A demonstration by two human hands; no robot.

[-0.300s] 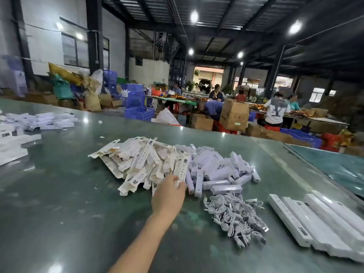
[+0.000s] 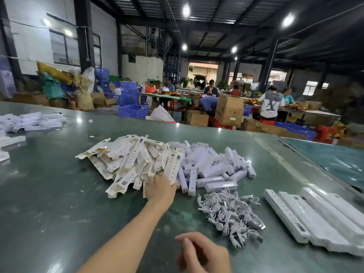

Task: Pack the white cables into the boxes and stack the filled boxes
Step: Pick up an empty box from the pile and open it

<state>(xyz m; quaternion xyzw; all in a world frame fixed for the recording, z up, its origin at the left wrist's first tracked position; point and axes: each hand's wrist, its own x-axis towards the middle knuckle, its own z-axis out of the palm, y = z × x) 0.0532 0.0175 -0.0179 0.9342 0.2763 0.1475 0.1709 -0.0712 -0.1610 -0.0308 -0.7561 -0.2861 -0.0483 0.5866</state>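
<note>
Left hand (image 2: 160, 189) reaching into heap of flat cream cardboard box sleeves (image 2: 130, 160) on green tabletop (image 2: 49, 194); grip hidden, cannot tell. Right hand (image 2: 202, 253) loosely curled, empty, near tangled pile of white cables (image 2: 230, 213). Assembled white boxes (image 2: 212, 166) heaped behind cables.

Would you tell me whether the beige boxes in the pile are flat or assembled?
Flat: the beige boxes lie as thin, overlapping sleeves.

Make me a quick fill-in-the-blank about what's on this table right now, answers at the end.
1. The left hand reaches into the pile of flat ___.
2. The loose white cables lie on the ___ table.
3. The right hand holds ___.

Missing words: boxes; green; nothing
</note>
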